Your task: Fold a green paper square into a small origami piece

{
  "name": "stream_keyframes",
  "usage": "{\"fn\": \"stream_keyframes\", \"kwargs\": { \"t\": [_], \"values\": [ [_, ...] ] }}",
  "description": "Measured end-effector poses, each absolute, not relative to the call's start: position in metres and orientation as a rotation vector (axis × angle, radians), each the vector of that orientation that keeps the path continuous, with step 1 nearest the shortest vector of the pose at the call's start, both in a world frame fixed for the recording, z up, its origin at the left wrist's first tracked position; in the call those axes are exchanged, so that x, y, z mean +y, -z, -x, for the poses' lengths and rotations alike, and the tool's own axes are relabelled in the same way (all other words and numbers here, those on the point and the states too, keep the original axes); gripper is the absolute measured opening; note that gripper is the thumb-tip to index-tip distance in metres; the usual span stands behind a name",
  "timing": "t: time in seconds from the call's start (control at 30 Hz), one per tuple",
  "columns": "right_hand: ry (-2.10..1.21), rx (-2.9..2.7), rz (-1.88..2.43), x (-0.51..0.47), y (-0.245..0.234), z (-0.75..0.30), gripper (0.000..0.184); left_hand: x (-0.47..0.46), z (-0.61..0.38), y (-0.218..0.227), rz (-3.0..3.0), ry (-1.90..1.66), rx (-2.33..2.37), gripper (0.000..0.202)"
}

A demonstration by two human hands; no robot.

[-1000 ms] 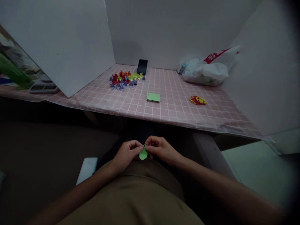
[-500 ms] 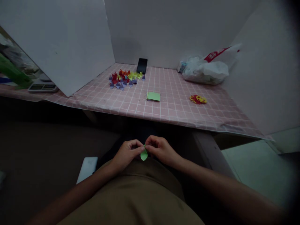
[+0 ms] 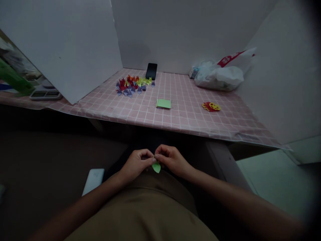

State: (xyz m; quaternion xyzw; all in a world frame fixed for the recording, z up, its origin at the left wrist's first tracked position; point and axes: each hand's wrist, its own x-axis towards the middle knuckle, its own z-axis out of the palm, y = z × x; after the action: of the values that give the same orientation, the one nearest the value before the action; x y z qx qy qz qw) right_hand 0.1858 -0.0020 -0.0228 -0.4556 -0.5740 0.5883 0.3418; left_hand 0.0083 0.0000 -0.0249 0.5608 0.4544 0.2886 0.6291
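Observation:
A small piece of folded green paper is held over my lap, below the table's front edge. My left hand pinches it from the left between thumb and fingers. From the right, my right hand pinches its upper end, the fingertips of both hands nearly touching. The upper part of the paper is hidden by my fingers; its lower end hangs free in a pointed leaf shape. On the table lies a stack of square paper with a green sheet on top.
Several small folded paper figures in red, orange, yellow and purple stand at the back left, near a dark phone. Yellow and red cut-out shapes lie right, before a white plastic bag. A white device rests beside my left forearm.
The free end of the green paper has swung slightly to the right and tilted. Both hands keep their pinch in almost the same place.

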Motion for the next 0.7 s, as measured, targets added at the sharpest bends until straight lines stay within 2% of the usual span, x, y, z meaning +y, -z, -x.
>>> {"fn": "stream_keyframes", "kwargs": {
  "t": [0.23, 0.5, 0.7],
  "values": [
    [-1.497, -1.454, 1.213, -0.0017, 0.0184, -0.184, 0.014, -0.002, -0.0119, 0.0215, -1.286, -0.794, 1.165, 0.019],
    [-1.693, -1.293, 1.211, -0.0029, 0.0201, -0.1815, 0.025, -0.0048, -0.0108, 0.029, -1.585, -1.048, 1.279, 0.015],
    [-1.632, -1.326, 1.264, -0.004, 0.0214, -0.1809, 0.025, -0.0068, -0.0127, 0.0299, -1.692, -1.075, 1.262, 0.015]
  ]
}}
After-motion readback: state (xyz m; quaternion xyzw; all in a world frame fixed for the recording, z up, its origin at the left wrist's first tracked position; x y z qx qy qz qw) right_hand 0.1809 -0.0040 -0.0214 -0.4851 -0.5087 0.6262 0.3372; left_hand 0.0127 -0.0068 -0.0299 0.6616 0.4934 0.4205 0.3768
